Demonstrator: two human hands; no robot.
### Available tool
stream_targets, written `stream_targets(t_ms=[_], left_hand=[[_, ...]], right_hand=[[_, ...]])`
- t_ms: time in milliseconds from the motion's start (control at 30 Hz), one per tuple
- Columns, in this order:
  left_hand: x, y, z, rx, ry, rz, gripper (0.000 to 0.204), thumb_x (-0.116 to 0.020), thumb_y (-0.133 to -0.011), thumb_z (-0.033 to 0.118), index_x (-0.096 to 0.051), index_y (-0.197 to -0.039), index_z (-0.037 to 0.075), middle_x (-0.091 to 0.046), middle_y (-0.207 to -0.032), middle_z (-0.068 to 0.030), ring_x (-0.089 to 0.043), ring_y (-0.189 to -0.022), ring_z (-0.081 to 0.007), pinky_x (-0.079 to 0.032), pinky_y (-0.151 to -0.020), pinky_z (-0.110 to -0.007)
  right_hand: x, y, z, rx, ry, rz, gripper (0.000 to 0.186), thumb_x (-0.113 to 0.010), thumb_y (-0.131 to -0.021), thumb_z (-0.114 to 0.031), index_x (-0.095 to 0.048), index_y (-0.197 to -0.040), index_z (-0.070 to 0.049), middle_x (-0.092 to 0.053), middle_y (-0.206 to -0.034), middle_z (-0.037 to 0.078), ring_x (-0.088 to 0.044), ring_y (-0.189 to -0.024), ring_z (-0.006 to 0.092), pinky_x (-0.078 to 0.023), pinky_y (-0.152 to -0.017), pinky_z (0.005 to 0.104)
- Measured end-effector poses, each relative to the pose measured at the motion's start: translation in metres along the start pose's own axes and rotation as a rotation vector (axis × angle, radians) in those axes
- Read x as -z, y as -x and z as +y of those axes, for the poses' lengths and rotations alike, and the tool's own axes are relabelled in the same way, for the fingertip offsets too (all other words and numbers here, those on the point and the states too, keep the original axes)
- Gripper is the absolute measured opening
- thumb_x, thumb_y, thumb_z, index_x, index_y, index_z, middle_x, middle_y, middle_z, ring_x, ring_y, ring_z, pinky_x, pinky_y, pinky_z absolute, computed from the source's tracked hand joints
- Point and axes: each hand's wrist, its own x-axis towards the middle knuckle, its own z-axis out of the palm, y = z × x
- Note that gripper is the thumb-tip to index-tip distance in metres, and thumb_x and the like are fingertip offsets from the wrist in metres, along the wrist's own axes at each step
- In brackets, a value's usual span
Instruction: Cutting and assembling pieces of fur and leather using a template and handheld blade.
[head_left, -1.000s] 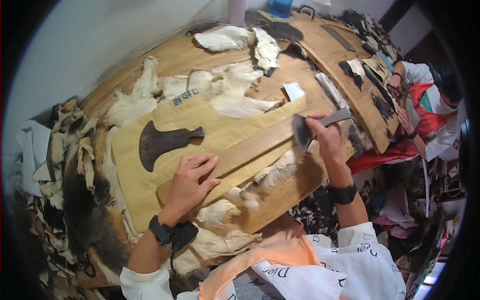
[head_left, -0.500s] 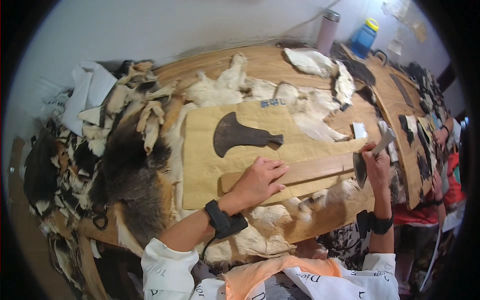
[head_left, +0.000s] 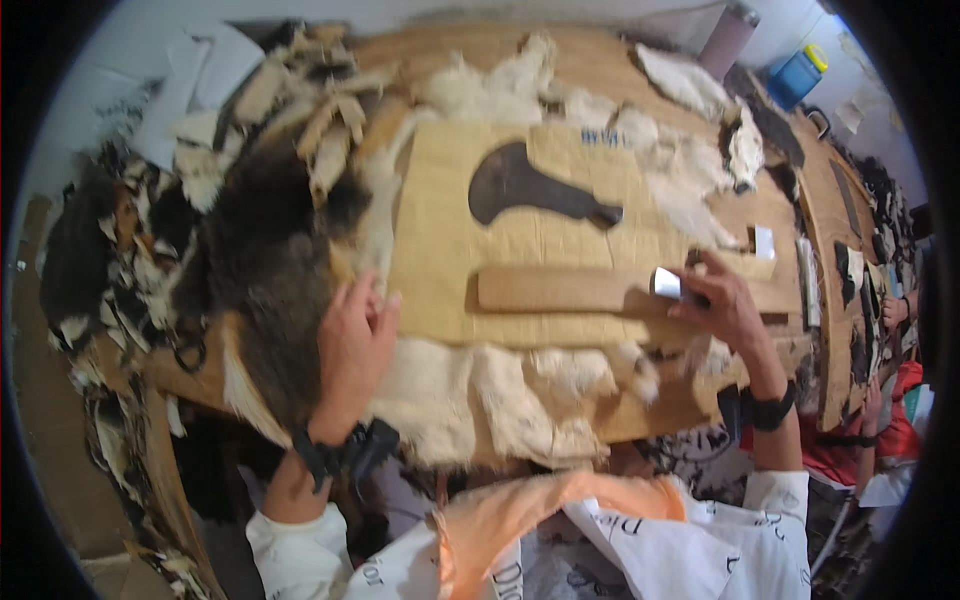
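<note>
Over the near left edge of the yellow sheet (head_left: 440, 250), my left hand (head_left: 356, 345) is raised with its fingers extended, holding nothing. It is nearest to the grey-brown fur pelt (head_left: 270, 280). My right hand (head_left: 722, 305) is closed round a metal-bladed hand tool (head_left: 666, 283), whose shiny face shows over the wooden board (head_left: 560, 290). Its handle is hidden by my fingers. The long flat board lies across the sheet. Beyond it rests a dark fan-shaped blade (head_left: 530, 188) with a narrow tang pointing right.
Pale hides (head_left: 500, 400) lie under and around the sheet. Fur scraps (head_left: 130, 250) are heaped at the left. At the back right stand a pink flask (head_left: 728, 42) and a blue bottle with a yellow lid (head_left: 797, 78). Another person's hand (head_left: 893, 312) is at the far right.
My left hand has left the board and moved left, off the sheet. My right hand has turned the tool, bringing its metal face to the board. The view has shifted.
</note>
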Motion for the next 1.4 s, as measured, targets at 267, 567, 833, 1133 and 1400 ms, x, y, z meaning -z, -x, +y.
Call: stream_targets(t_ms=[267,567,833,1133,1400], left_hand=[[-0.022,0.012,0.013,-0.262,-0.285,0.141,0.036,-0.059,-0.081,0.013,-0.053,-0.115,0.004,-0.050,-0.104,-0.0119,-0.051,-0.090,-0.0271,-0.044,-0.078,-0.036],[-0.015,0.032,0.033,-0.322,-0.156,0.023,0.028,-0.057,-0.072,-0.003,-0.062,-0.099,0.005,-0.055,-0.111,-0.0104,-0.049,-0.103,-0.0319,-0.040,-0.089,-0.038],[-0.014,0.037,0.025,-0.478,-0.476,0.126,0.038,-0.054,-0.070,-0.004,-0.061,-0.105,0.007,-0.054,-0.117,-0.0082,-0.045,-0.110,-0.0300,-0.039,-0.091,-0.037],[-0.025,0.034,0.018,-0.623,-0.466,0.176,0.031,-0.056,-0.067,0.002,-0.063,-0.097,0.002,-0.061,-0.095,-0.0061,-0.055,-0.091,-0.0230,-0.046,-0.079,-0.033],[-0.031,0.037,0.019,-0.641,-0.434,0.177,0.030,-0.055,-0.064,-0.001,-0.063,-0.093,0.001,-0.061,-0.091,-0.0084,-0.056,-0.088,-0.0248,-0.046,-0.076,-0.033]], right_hand=[[0.004,-0.007,0.002,0.090,0.054,-0.050,0.053,-0.073,-0.065,-0.013,-0.059,-0.116,-0.021,-0.052,-0.094,0.010,-0.056,-0.074,0.0265,-0.045,-0.065,0.0362],[0.025,-0.050,0.051,0.259,0.153,0.184,0.042,-0.066,-0.072,-0.015,-0.060,-0.114,-0.017,-0.052,-0.088,0.012,-0.057,-0.075,0.0305,-0.046,-0.067,0.0380],[0.025,-0.059,0.087,0.151,0.165,0.116,0.043,-0.065,-0.075,-0.021,-0.058,-0.116,-0.012,-0.048,-0.083,0.014,-0.052,-0.076,0.0301,-0.042,-0.068,0.0379],[0.028,-0.062,0.086,0.144,0.145,0.064,0.045,-0.065,-0.074,-0.021,-0.057,-0.117,-0.011,-0.046,-0.082,0.014,-0.051,-0.075,0.0309,-0.041,-0.069,0.0384],[0.033,-0.060,0.088,0.135,0.203,0.055,0.043,-0.064,-0.075,-0.027,-0.059,-0.115,-0.012,-0.049,-0.083,0.014,-0.053,-0.078,0.0306,-0.042,-0.071,0.0379]])
